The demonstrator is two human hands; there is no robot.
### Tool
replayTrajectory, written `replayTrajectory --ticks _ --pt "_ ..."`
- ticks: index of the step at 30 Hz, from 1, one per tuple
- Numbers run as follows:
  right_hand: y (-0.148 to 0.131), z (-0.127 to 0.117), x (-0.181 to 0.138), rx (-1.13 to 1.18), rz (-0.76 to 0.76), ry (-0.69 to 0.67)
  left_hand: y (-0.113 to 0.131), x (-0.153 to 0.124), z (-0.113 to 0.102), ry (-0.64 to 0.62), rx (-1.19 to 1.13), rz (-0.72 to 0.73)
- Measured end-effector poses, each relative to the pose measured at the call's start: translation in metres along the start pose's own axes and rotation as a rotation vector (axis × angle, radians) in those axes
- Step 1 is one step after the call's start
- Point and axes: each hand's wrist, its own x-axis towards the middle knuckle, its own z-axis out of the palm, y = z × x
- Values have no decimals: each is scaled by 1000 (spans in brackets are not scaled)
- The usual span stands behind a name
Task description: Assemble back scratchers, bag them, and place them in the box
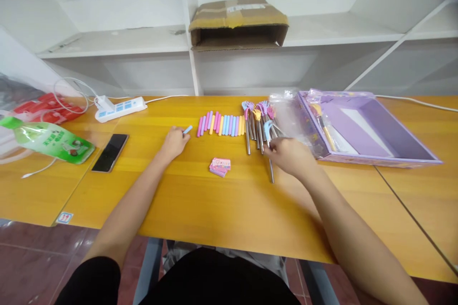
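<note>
My left hand is closed, with a short light-blue stick poking out of its fingers. To the right of it lies a row of several short pastel sticks in pink, purple, yellow and blue, side by side. My right hand pinches the metal rod of a back scratcher with a blue hand-shaped head. Just behind, several more back scratchers with pink, purple and yellow heads lie bunched together. In front of the row rests a small pile of pink and purple printed cards.
A purple box tray stands right, with a wrapped yellow back scratcher inside and clear plastic bags beside it. At left are a phone, a green bottle and a power strip. A cardboard box sits on the shelf.
</note>
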Motion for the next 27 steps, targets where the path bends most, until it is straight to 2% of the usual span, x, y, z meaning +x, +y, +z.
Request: replayTrajectory --ticks 2,5,7,9,16,22,27 --pt "5 -12 -4 249 0 90 7 -19 -10 -46 -21 39" --pt "4 -17 -12 825 29 170 24 -51 -14 -107 -95 158" --pt "-4 -10 -17 1172 20 147 34 -69 -10 -134 -184 282" --pt "-14 3 -22 1377 11 87 39 -81 -5 -154 -246 377" --pt "-38 43 -33 1619 106 -48 38 -95 -1 -285 -309 485" --pt "-42 47 -38 1716 98 -104 42 -99 -3 -315 -372 508" --pt "-40 49 -39 1753 71 -62 42 -100 -2 -315 -386 479"
